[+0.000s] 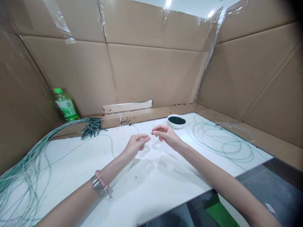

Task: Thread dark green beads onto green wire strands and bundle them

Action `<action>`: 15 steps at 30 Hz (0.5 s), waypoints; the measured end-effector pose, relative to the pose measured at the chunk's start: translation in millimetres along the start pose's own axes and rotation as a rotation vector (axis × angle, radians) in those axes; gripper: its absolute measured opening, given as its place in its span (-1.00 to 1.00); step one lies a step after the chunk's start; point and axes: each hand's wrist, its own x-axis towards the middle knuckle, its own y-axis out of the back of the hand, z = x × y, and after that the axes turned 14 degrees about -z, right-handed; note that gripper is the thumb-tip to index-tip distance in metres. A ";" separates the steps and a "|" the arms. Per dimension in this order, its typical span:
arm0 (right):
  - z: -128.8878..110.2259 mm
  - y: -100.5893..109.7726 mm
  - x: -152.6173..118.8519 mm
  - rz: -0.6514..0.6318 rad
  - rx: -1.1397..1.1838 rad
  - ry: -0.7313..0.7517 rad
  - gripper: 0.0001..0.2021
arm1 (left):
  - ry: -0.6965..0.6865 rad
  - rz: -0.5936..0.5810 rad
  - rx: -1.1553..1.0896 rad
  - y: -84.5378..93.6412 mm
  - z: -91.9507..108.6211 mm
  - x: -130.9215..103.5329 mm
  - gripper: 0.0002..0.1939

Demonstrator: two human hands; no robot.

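Note:
My left hand (136,143) is closed in a pinch on a thin green wire (112,145). One end of the wire curves up above the fingers and has a small dark tip. Just to the right, my right hand (167,135) pinches a small black bead-like piece (152,133) between thumb and fingertip. A narrow gap separates the two hands, both raised over the white board. Behind my right hand stands a white bowl (176,125) full of similar tiny dark pieces (176,120).
A bundle of green wires (30,167) with dark ends (92,127) lies at the left. Loose green wire coils (222,142) spread at the right. A green-capped bottle (66,107) stands back left. Cardboard walls (151,72) enclose the white board (161,189). Loose dark bits (126,121) lie behind it.

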 end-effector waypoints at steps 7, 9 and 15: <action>2.0 -3.8 0.4 -0.025 0.018 -0.008 -0.79 | 0.019 -0.008 0.012 0.3 -0.4 0.1 -0.43; 3.9 -4.3 0.8 -0.033 0.016 -0.006 -0.79 | 0.021 -0.027 0.013 -2.0 -0.2 -1.0 -0.43; 7.1 -2.5 1.9 -0.028 0.006 -0.005 -0.84 | 0.014 -0.049 0.019 -4.8 -1.0 -1.1 -0.50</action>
